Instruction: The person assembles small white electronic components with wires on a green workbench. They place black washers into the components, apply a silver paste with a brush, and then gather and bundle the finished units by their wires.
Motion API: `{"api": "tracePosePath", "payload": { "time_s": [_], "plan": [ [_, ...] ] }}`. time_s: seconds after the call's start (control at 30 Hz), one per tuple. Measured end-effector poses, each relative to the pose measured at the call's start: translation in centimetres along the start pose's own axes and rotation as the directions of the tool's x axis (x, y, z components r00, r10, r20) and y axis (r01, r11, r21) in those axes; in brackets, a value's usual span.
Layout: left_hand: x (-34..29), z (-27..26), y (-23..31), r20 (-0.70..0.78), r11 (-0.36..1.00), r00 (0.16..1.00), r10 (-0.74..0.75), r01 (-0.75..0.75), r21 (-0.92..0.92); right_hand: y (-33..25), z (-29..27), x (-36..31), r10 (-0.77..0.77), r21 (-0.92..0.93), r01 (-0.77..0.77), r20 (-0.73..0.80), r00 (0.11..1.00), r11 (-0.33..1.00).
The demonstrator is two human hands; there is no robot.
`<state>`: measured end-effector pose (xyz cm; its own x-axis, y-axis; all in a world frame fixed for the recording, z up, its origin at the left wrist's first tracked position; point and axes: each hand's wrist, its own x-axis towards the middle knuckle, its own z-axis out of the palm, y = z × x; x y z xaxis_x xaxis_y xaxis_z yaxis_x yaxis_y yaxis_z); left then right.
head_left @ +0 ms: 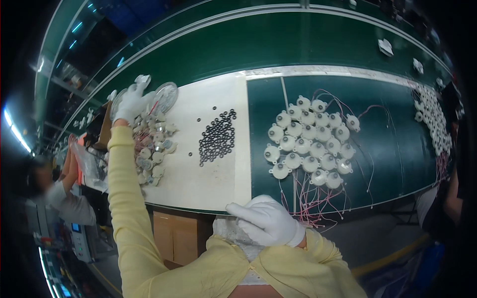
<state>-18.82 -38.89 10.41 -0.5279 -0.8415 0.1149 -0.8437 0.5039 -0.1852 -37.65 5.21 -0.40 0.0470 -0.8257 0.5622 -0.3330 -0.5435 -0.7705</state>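
Observation:
My left hand (131, 103), in a white glove, reaches to the far left edge of the table. Its fingers close on a small whitish part (143, 79) at the rim of the green conveyor. Beside that hand is a clear round dish (166, 96), and below it lies a heap of white motors (151, 149) with wires. My right hand (268, 221), gloved too, is at the table's near edge. Its forefinger stretches left, the thumb stands apart, and nothing shows in it. Many small dark rings (217, 139) lie on the white sheet (184, 181) between.
White round motors with dark rings (309, 131) stand grouped on the green mat (387, 144), pink wires trailing. More motors (432, 119) lie far right. Beyond runs the conveyor (278, 42) with small white pieces (385, 47). A cardboard box (181, 236) is under the table; a co-worker's arm (69, 164) is left.

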Motion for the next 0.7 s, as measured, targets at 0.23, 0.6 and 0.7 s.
{"api": "tracePosePath", "payload": {
  "time_s": [0.23, 0.6, 0.7],
  "plan": [
    [-4.9, -6.3, 12.3, -0.068, 0.722, 0.763, 0.643, -0.633, -0.278, 0.6, 0.2, -0.5, 0.008, 0.035, -0.005, -0.092, 0.996, 0.999],
    [-11.5, -1.4, 24.7, 0.176, 0.548, 0.520, 0.836, -0.808, -0.217, 0.3, 0.5, -0.2, 0.042, -0.051, -0.049, -0.132, 0.990, 0.997],
    [-11.0, -0.6, 25.7, 0.163, 0.567, 0.544, 0.823, -0.801, -0.192, 0.3, 0.5, -0.1, 0.031, -0.034, -0.035, -0.131, 0.991, 0.999]
  ]
}}
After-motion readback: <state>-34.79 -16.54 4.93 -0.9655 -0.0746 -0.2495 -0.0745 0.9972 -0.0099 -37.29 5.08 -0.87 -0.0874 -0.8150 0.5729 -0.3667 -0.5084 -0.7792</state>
